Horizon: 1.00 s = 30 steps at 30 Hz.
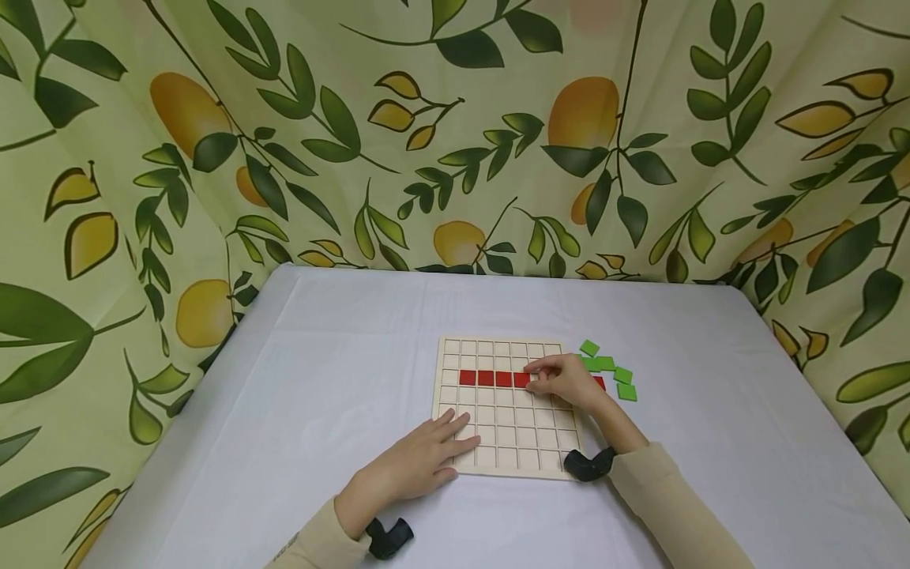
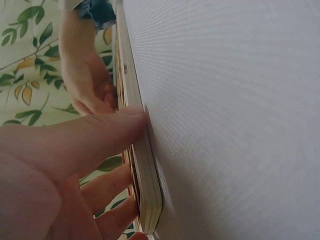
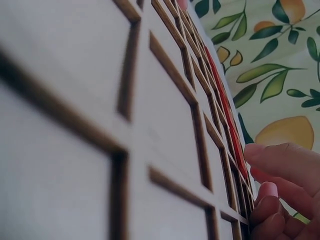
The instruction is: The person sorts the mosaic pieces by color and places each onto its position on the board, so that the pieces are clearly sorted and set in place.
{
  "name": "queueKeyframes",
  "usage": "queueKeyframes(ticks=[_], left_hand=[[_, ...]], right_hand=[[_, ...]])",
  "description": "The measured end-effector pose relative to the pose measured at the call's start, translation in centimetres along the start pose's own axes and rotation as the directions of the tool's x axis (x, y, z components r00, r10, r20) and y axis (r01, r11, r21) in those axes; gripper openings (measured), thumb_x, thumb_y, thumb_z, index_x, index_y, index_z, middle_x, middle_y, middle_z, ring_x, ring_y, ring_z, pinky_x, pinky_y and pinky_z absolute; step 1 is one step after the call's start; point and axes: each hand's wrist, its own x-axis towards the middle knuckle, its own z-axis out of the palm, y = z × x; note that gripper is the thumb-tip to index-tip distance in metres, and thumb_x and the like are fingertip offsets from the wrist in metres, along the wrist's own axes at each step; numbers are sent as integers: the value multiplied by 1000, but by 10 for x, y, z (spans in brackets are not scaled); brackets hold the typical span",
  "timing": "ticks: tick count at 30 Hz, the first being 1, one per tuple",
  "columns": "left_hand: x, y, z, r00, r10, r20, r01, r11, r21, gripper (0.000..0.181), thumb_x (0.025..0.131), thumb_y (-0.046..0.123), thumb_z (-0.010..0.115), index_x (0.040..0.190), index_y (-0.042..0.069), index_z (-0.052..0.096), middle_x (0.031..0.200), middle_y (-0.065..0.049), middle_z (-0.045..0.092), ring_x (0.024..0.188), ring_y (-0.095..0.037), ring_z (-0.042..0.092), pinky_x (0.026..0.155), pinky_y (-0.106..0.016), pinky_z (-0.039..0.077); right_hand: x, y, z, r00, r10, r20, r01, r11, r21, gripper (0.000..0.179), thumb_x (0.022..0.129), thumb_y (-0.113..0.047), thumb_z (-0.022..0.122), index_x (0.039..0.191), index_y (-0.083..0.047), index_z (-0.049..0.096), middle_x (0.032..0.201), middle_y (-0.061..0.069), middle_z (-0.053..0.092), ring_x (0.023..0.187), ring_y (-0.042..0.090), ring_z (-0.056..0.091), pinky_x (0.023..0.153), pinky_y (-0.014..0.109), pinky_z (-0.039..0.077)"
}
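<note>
Left hand [image 2: 55, 165], board's layered edge [image 2: 146, 182] left-wrist only

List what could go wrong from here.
The right hand has finger and thumb at the fourth red square tile from the left on the pale wooden grid board; releasing might knock it askew.
Loose green square tiles lie near that hand and could get knocked.
The left hand touches the board's near-left corner; if it shifts, the board may slide.
</note>
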Motion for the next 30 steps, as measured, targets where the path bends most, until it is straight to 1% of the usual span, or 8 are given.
queueKeyframes(ticks=[7,10,16,24,30], left_hand=[[0,0,1,1000,11,-8,-10,1000,2,50,96,25,57,145,25,45,159,-6,32,150,-29,27,119,-49,33],[1,0,1,1000,12,-9,-12,1000,1,50,96,25,57,145,25,45,159,-6,32,150,-29,27,119,-49,33],[1,0,2,1000,6,-7,-6,1000,1,50,96,25,57,145,25,45,160,-6,31,150,-29,26,119,-50,33],[1,0,2,1000,2,-11,-2,1000,-3,51,96,25,57,145,24,44,160,-6,31,150,-29,26,120,-49,32],[1,-1,2,1000,4,-12,-4,1000,6,51,96,25,57,145,25,44,160,-6,31,150,-28,26,120,-48,32]], right_hand=[[-3,0,-1,1000,-4,-14,4,1000,0,30,79,-9,77,105,4,71,67,-5,50,58,5,42,48,16,32],[-5,-1,-1,1000,-6,-17,7,1000,16,29,80,-9,76,105,5,70,68,-5,52,58,4,43,48,16,33],[-10,0,-4,1000,-12,-17,12,999,31,28,82,-10,74,106,6,69,70,-2,53,58,4,44,48,17,36],[-17,2,-10,998,-45,-33,46,998,34,28,81,-9,74,104,6,69,72,1,53,61,4,46,52,17,41],[-22,4,-13,997,-52,-52,53,999,10,27,81,-8,74,104,6,70,72,1,56,59,2,47,51,16,43]])
